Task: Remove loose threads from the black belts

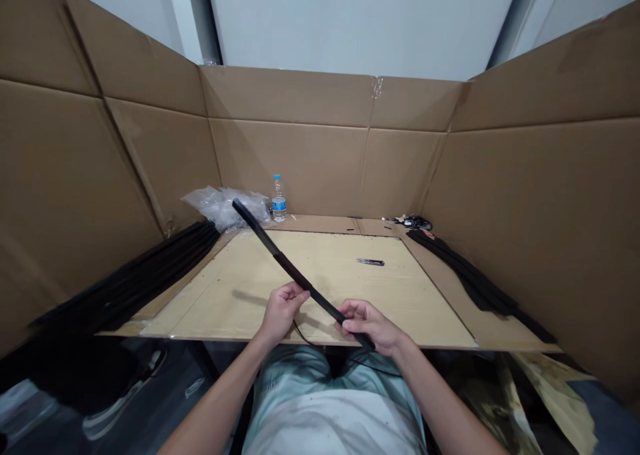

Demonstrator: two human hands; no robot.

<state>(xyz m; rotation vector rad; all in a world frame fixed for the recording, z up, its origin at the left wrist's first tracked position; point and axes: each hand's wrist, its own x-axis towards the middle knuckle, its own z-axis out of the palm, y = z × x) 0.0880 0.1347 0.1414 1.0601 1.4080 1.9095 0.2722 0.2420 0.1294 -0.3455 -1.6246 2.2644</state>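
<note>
A long, narrow black strip (285, 263), sleeve-like and slightly bent, slants over the table, with its far end raised toward the back left. A glossier upper length meets a duller lower length partway along it. My left hand (281, 314) is closed, thumb and fingers pinching at the strip's middle. Nearer its lower end, my right hand (367, 325) grips the strip between thumb and fingers. From beneath my left hand a thin black cord (306, 339) droops over the table edge toward my lap. Small thread snips (371, 262) lie on the board beyond my hands.
Cardboard walls (290, 155) enclose the pale board (220, 302). Black strips are piled at the left (150, 278), with more black strips (465, 272) at the right. Behind stand clear plastic bags (215, 205), a water bottle (279, 202) and a tangle of dark cords (417, 222).
</note>
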